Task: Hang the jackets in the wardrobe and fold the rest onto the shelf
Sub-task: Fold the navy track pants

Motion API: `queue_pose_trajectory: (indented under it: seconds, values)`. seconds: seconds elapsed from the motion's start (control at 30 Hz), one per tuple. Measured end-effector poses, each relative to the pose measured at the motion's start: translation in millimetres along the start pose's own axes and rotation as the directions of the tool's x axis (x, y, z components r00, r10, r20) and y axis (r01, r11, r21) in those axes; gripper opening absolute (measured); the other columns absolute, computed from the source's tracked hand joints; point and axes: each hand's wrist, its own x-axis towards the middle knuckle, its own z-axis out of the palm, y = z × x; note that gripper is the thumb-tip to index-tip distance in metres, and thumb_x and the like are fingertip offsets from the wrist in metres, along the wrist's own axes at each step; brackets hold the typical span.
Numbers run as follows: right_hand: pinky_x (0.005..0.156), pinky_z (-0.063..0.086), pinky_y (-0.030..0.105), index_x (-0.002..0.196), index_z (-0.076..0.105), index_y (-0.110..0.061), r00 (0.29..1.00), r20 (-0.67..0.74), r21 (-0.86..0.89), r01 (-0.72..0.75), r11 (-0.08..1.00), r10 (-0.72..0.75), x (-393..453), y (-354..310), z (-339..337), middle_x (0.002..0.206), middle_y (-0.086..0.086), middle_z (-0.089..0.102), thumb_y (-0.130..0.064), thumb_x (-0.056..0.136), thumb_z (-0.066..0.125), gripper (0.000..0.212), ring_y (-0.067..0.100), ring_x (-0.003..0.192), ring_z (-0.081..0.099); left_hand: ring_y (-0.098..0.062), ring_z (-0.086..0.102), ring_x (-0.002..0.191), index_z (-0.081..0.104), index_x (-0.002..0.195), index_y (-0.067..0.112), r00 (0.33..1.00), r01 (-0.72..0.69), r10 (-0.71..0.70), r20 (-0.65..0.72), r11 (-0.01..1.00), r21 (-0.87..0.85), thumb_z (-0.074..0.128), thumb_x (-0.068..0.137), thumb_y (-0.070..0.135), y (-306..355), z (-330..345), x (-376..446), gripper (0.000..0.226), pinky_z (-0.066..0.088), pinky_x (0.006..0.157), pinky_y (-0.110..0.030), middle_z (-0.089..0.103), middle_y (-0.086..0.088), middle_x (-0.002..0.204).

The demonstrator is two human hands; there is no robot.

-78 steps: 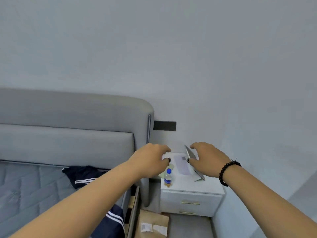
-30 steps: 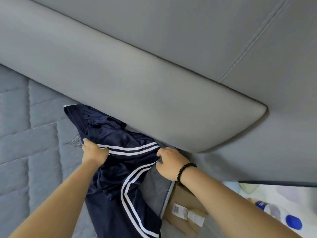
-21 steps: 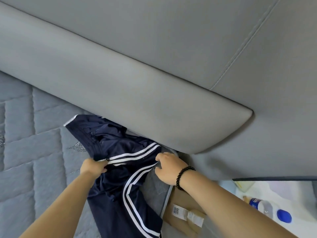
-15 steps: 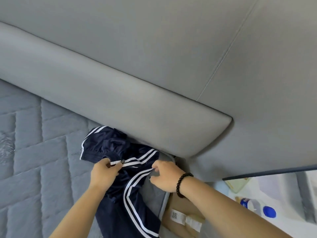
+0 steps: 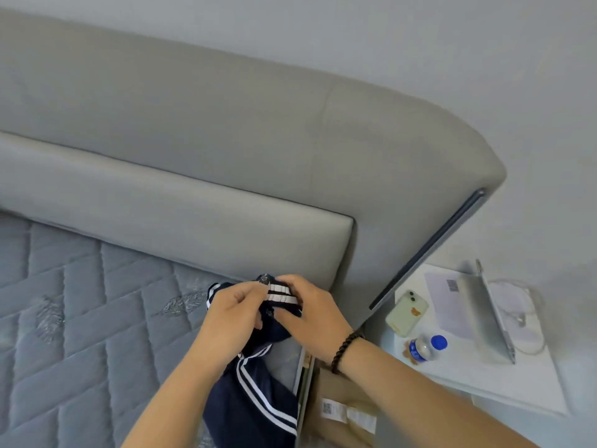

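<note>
Bedside mattress [image 5: 80, 318]: garment [image 5: 255, 396] in hands

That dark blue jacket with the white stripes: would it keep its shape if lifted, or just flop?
Probably flops: the jacket bunches between the left hand and right hand and sags below. Likely light, since fingertips alone hold it. Its sheen suggests it may slip.

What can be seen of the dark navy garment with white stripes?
The dark navy garment with white stripes looks like smooth, slightly shiny sportswear fabric. Its upper end is bunched and lifted between the left hand and the right hand, which both pinch it near a white-striped band. The rest hangs down crumpled at the right edge of the grey quilted mattress, below the headboard.
</note>
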Motion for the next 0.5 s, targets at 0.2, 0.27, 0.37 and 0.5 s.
queue_pose_trajectory:
  seconds: [0.2,0.27,0.37,0.5]
  values:
    - [0.087,0.052,0.034,0.110,0.064,-0.021,0.992,-0.120,0.036,0.046,0.998,-0.041,-92.0,-26.5,-46.0,0.100,-0.006,0.071,-0.020,0.087,0.066,0.024,0.007,0.093,0.065,0.004,0.047,0.047,0.064,0.050,0.036,0.955,-0.284,0.278,0.099,0.958,0.050,0.046,0.100,0.014,37.3,22.9,-94.7,0.058,0.036,0.051,-0.009,0.053,0.016,0.049]
    - [0.085,0.053,0.038,0.104,0.067,-0.020,0.983,-0.181,0.040,0.051,0.998,-0.043,-130.2,-33.1,-59.0,0.095,-0.003,0.071,-0.021,0.087,0.066,0.017,0.011,0.090,0.066,0.004,0.057,0.074,0.072,0.070,0.044,0.922,-0.376,0.369,0.117,0.925,0.046,0.047,0.099,0.021,37.3,34.1,-127.7,0.045,0.042,0.069,-0.007,0.063,0.013,0.076]
    - [0.083,0.054,0.037,0.102,0.068,-0.019,0.967,-0.252,0.063,0.053,0.997,-0.036,-193.3,-42.9,-78.9,0.092,-0.004,0.072,-0.020,0.088,0.065,0.015,0.008,0.087,0.066,-0.002,0.053,0.093,0.070,0.090,0.043,0.887,-0.449,0.442,0.132,0.893,0.027,0.048,0.091,0.036,26.3,55.0,-177.5,0.023,0.040,0.080,-0.006,0.060,0.000,0.094]
    - [0.083,0.056,0.040,0.101,0.068,-0.019,0.946,-0.325,0.091,0.056,0.994,-0.023,-286.4,-55.1,-110.1,0.092,-0.002,0.071,-0.017,0.090,0.062,0.012,0.013,0.089,0.067,-0.002,0.043,0.105,0.068,0.094,0.044,0.842,-0.536,0.524,0.130,0.839,0.092,0.068,0.087,0.035,10.8,92.4,-244.3,0.011,0.034,0.084,-0.003,0.051,0.003,0.107]
